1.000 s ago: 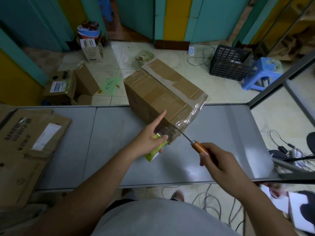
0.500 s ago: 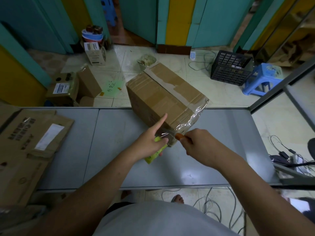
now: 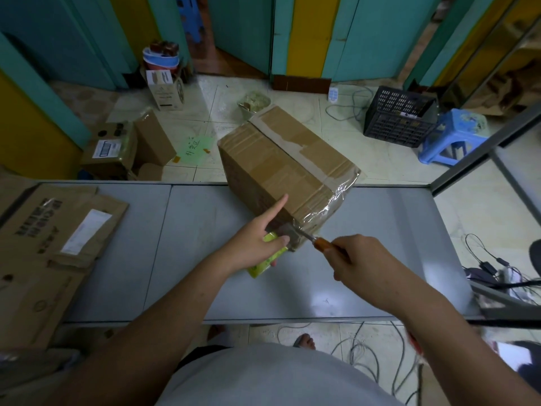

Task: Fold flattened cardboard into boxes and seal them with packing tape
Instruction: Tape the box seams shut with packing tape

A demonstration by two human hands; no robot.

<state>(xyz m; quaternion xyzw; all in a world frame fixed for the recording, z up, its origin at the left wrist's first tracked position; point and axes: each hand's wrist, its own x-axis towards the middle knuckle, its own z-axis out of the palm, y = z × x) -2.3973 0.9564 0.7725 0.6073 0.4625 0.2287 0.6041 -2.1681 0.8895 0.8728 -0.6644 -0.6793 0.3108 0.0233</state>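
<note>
Cardboard box [image 3: 281, 162] sits at the far edge of the grey table [image 3: 380, 244], folded up, its top seam taped and clear packing tape [image 3: 330, 203] wrinkled over the near corner. I judge this the cutting step. My left hand [image 3: 251, 244] grips the green tape roll [image 3: 263, 263], forefinger straight. My right hand [image 3: 360, 259] clenches the knife [image 3: 322, 244], blade at the strip. Next: slice cleanly, then smooth the tail down.

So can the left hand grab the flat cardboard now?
Probably not yet. The left hand grips the green tape roll by the box, and the right hand holds the knife. Only bare table separates the left hand from the flat cardboard, so once emptied it likely could.
</note>
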